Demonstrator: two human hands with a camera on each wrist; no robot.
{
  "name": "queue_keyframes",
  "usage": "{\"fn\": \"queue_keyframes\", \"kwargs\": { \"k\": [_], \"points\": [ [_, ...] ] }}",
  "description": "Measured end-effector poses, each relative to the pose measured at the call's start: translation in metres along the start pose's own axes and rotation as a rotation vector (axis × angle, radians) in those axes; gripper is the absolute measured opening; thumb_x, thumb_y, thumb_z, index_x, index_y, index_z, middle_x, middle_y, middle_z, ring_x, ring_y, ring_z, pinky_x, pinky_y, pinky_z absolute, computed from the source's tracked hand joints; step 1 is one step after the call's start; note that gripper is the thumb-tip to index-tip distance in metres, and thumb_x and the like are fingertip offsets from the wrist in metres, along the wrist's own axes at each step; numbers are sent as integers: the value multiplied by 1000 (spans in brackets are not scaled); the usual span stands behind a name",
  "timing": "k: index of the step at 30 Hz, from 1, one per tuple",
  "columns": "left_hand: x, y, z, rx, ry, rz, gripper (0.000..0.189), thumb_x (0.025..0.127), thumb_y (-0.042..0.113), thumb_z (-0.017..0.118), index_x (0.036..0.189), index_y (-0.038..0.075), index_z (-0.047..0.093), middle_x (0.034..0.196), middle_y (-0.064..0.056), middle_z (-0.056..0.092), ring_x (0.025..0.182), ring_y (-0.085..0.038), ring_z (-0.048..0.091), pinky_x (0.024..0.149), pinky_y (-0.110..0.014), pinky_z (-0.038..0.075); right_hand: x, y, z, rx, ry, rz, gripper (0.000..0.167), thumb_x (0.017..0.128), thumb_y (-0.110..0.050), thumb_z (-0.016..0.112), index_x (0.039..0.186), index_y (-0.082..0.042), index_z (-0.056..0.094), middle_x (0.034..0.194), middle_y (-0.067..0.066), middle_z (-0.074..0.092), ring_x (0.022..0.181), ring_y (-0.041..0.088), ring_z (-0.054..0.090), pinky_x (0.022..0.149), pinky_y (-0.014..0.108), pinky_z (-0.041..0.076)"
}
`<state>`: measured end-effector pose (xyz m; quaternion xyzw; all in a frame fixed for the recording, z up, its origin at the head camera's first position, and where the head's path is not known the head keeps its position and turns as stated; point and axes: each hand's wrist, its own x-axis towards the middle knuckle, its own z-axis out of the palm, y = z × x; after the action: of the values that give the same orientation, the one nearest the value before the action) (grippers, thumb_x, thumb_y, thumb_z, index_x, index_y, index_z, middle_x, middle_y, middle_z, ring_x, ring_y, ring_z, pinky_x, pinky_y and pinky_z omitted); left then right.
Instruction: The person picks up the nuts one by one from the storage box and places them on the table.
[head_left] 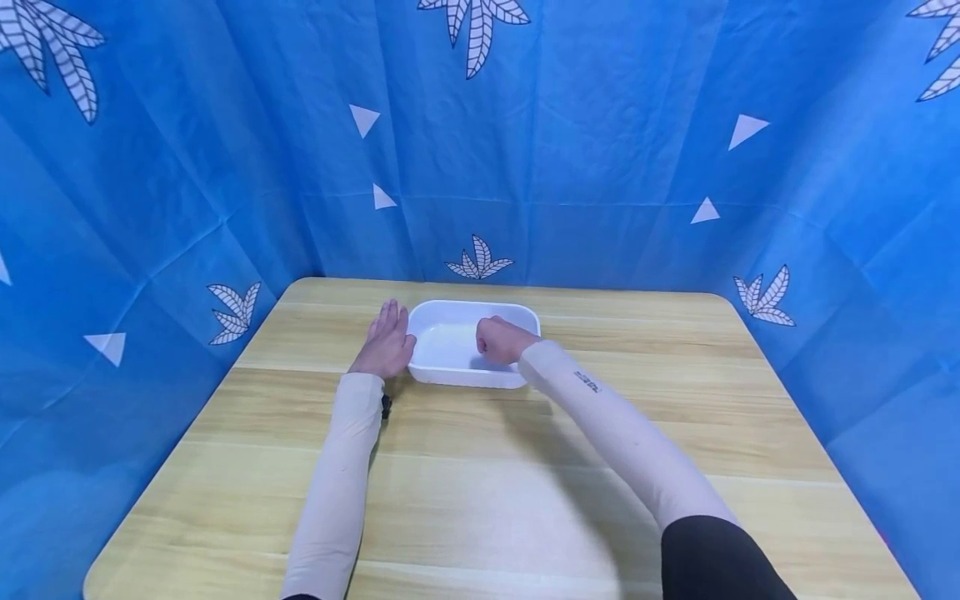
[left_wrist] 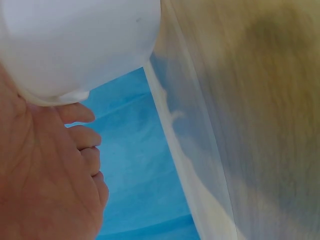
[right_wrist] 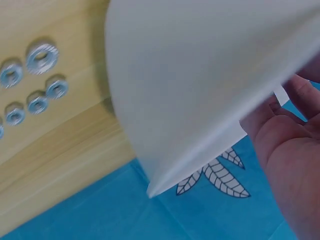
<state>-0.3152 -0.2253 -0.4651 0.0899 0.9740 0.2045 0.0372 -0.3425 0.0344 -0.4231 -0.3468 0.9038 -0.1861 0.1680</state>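
Note:
A white rectangular tub (head_left: pixel 450 377) stands upright on the wooden table near its far edge. My left hand (head_left: pixel 382 340) lies along the tub's left side with fingers extended forward and the thumb at the rim. Its palm (left_wrist: pixel 55 170) shows below the tub's white wall (left_wrist: pixel 85 45) in the left wrist view. Over the tub's right part hangs my right hand (head_left: pixel 502 339), its fingers curled. In the right wrist view, the wall (right_wrist: pixel 200 75) covers the fingertips of this hand (right_wrist: pixel 290 145); nothing held is visible. Several small silvery rings (right_wrist: pixel 42 58) lie on the wood there.
The pale wooden table (head_left: pixel 465 483) reaches the blue curtain (head_left: pixel 600 158) at the back and sides. The silvery rings cannot be made out in the head view. Both forearms, in light sleeves (head_left: pixel 622 433), cross the table from the front.

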Motion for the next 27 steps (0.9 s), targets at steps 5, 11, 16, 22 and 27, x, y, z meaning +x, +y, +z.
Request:
{"fn": "queue_keyframes", "kwargs": {
  "k": [5,11,16,22,27],
  "points": [
    [-4,2,-2,14,4,-1,68,107,28,26,162,-9,8,172,-27,-8,162,-41,-11,133,-56,1,-8,2,-6,-37,17,15,41,80,15,53,56,-17,41,61,-4,37,63,12,32,63,21,36],
    [-5,3,-3,32,5,4,68,107,28,27,162,-9,9,172,-27,-7,162,-41,-10,133,-56,1,-15,3,-11,-51,15,34,38,85,14,54,58,-13,46,64,-2,38,66,14,35,74,26,43],
    [-5,3,-3,28,13,9,68,107,26,29,162,-10,10,172,-27,-8,162,-41,-10,133,-56,1,-24,2,-14,-70,39,7,41,81,16,52,58,-15,40,63,-3,37,65,13,34,75,25,42],
    [-4,3,-3,41,18,15,68,107,26,28,161,-10,10,172,-28,-7,162,-42,-9,133,-57,1,-33,5,-19,-63,49,-5,42,80,17,52,56,-15,37,59,-5,30,61,11,27,67,23,36],
    [-4,1,-2,36,17,12,69,107,28,26,162,-9,9,173,-27,-7,162,-40,-10,133,-56,1,-39,10,-21,-56,72,-18,38,81,16,55,57,-12,45,59,-5,34,62,11,31,62,21,32]
  ]
}}
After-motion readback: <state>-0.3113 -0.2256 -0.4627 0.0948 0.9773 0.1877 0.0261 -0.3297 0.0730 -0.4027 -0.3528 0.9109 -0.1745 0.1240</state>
